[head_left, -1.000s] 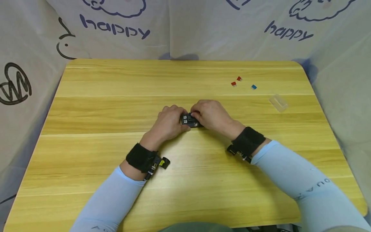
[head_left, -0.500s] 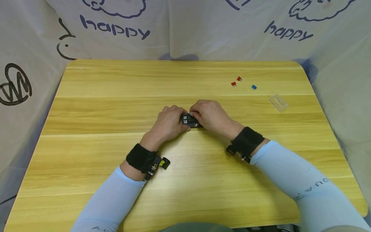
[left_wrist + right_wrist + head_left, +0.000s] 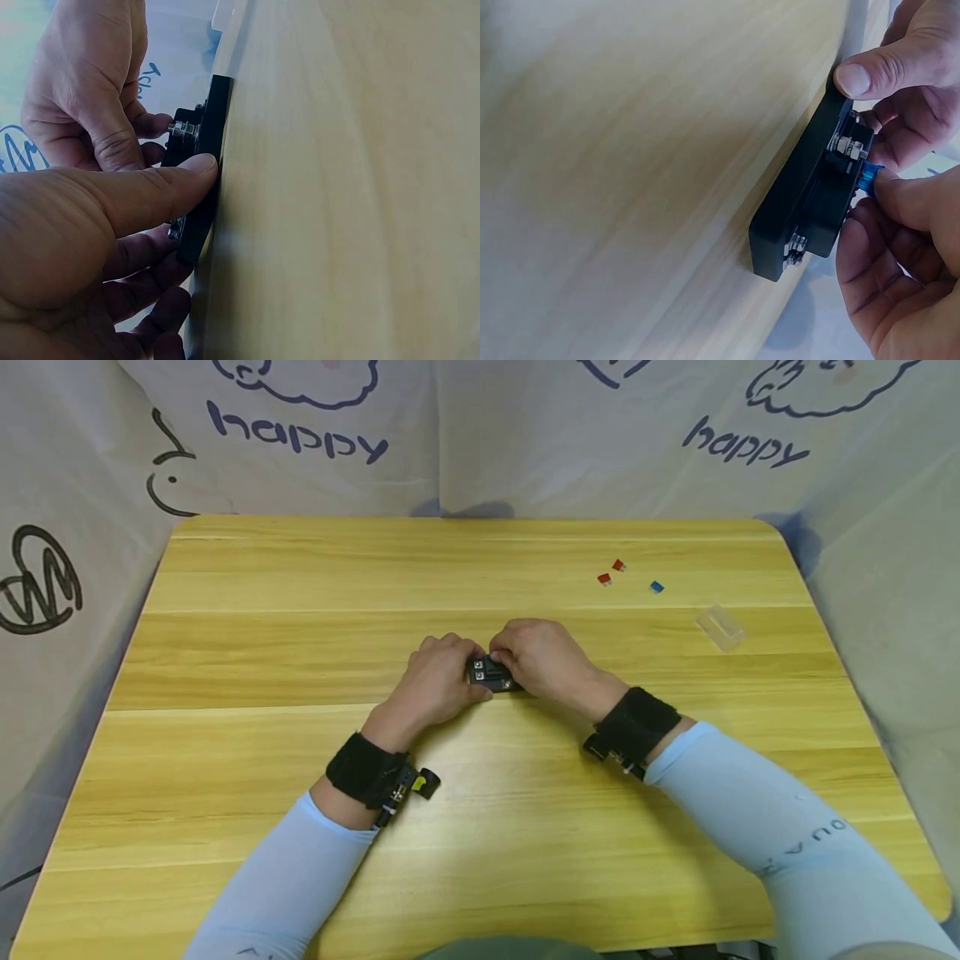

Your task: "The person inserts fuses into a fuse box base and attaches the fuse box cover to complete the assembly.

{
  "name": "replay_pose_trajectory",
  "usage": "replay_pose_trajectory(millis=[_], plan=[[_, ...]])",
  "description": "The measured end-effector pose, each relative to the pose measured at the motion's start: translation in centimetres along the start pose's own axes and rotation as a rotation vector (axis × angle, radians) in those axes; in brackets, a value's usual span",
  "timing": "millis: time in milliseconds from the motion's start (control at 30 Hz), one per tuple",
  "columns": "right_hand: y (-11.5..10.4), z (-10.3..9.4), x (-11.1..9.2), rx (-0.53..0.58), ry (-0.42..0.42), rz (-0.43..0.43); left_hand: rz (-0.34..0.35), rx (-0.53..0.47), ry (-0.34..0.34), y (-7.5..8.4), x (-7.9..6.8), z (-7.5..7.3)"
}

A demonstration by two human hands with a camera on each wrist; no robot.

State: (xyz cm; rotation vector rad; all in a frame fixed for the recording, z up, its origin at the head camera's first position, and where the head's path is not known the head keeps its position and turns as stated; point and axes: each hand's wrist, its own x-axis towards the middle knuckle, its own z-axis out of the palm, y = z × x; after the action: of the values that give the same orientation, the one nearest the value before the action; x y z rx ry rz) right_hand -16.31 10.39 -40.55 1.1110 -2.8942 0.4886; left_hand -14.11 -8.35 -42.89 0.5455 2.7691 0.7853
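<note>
A black fuse block (image 3: 493, 674) with metal screw terminals lies on the wooden table, between both hands. My left hand (image 3: 437, 683) grips its left end, the thumb along the near side (image 3: 201, 163) and the fingers behind. Over the right part of the block is my right hand (image 3: 551, 662), its thumb and fingers pinching a small blue blade fuse (image 3: 868, 178) against the block's top, as the right wrist view shows. In the head view the hand hides this fuse.
Two red blade fuses (image 3: 604, 579) and another blue blade fuse (image 3: 657, 587) lie at the back right of the table. A clear plastic cover (image 3: 721, 627) is to the right of them, nearer. A white printed cloth (image 3: 510, 460) hangs behind the table.
My right hand has shifted very slightly left over the fuse block. The left hand and the block stay in place.
</note>
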Motion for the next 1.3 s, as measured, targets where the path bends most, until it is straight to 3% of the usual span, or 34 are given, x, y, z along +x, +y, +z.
replay_pose_trajectory(millis=[600, 1300], plan=[[-0.29, 0.01, 0.24, -0.082, -0.004, -0.060, -0.013, -0.004, -0.001, 0.08, -0.09, -0.13], [-0.18, 0.18, -0.19, -0.023, -0.015, 0.017, 0.001, 0.005, -0.005, 0.06, -0.13, -0.11]])
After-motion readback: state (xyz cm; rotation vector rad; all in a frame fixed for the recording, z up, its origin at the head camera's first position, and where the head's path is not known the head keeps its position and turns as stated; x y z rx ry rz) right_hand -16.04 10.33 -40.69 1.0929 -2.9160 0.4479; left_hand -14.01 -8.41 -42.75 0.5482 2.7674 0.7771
